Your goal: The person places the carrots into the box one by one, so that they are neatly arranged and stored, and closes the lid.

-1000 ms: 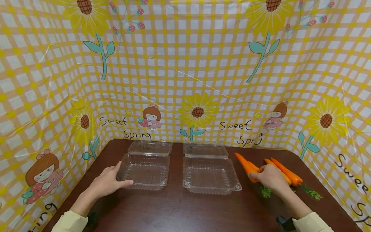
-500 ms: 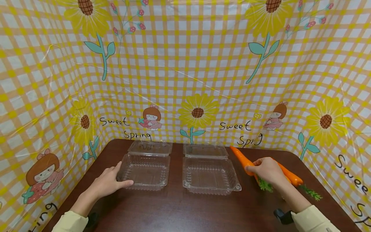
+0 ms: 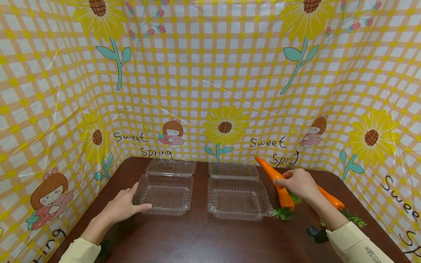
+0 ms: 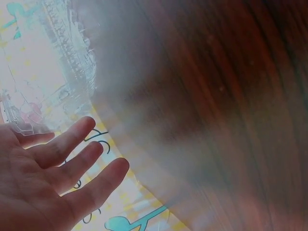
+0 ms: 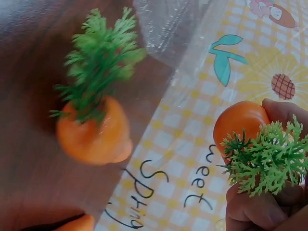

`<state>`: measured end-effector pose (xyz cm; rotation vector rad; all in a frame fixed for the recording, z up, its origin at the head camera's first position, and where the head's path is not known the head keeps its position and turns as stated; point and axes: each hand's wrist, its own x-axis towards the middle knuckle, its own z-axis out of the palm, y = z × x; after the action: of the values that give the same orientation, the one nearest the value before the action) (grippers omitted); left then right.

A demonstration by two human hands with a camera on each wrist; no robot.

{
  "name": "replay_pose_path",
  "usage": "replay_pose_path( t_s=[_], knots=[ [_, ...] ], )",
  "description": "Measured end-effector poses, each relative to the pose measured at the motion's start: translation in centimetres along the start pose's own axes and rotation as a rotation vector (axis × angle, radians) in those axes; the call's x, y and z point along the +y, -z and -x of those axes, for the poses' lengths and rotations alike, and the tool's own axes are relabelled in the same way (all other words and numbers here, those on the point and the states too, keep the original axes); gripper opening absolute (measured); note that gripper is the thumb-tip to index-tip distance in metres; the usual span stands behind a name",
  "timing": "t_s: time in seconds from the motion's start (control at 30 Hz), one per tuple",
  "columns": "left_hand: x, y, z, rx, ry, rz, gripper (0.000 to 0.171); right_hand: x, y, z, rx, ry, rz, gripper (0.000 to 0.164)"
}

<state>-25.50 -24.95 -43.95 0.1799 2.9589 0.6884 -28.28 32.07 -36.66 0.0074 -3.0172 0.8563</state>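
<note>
My right hand holds an orange carrot up above the table, its thin tip toward the back wall. In the right wrist view, the held carrot's blunt end and its green leaves show between the fingers. A second carrot lies just below, beside the right clear plastic clamshell box, its leafy top toward me. My left hand rests at the left side of the left clamshell box, fingers spread and loosely extended. In the left wrist view those fingers hold nothing.
Another carrot with green leaves lies farther right, partly behind the right forearm. Both boxes stand with lids folded back toward the wall. A checked sunflower cloth encloses the dark wooden table at the back and sides.
My right hand has lifted the carrot and moved it back and left, toward the right box. The second carrot now shows beneath it. My left hand has stayed in place.
</note>
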Motion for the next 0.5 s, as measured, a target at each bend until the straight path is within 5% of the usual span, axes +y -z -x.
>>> replay_pose_path(
  t_s=[0.5],
  knots=[
    [0.0, 0.1, 0.0, -0.009, 0.005, 0.007, 0.117, -5.2, -0.7, -2.3, -0.045, 0.081, 0.010, 0.058]
  ],
)
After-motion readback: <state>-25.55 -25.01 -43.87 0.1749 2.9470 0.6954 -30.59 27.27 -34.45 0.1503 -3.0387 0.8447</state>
